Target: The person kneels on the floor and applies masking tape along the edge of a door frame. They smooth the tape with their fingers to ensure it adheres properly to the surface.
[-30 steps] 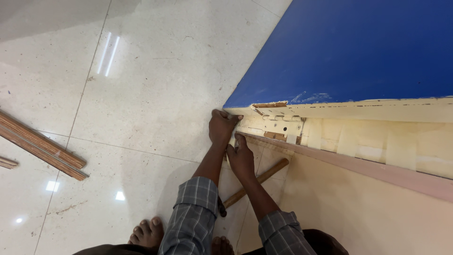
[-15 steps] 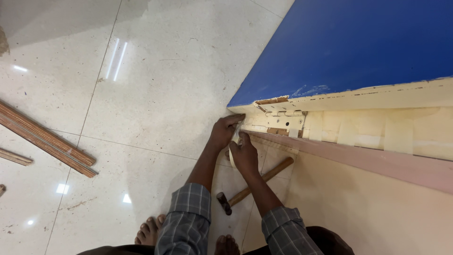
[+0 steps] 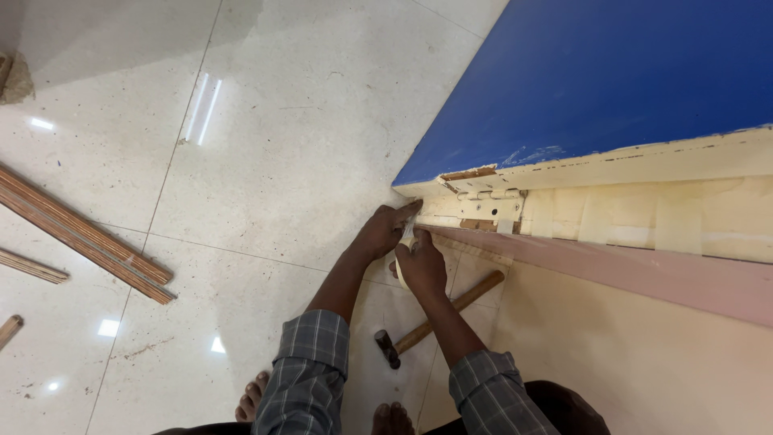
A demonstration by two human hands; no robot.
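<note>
Your left hand (image 3: pixel 385 232) sits near the middle of the frame, fingers curled against the lower corner of the blue panel (image 3: pixel 612 80), just below its cream edge strip. Your right hand (image 3: pixel 421 264) is right beside it, clenched around a small pale object (image 3: pixel 407 237); it may be a roll of tape, but your fingers hide most of it. The cream hinge (image 3: pixel 483 208) lies just right of both hands. A wooden-handled hammer (image 3: pixel 439 316) rests on the floor below your right forearm. Wooden strips (image 3: pixel 80 234) lie at the left edge on the glossy tiles (image 3: pixel 266 121).
</note>
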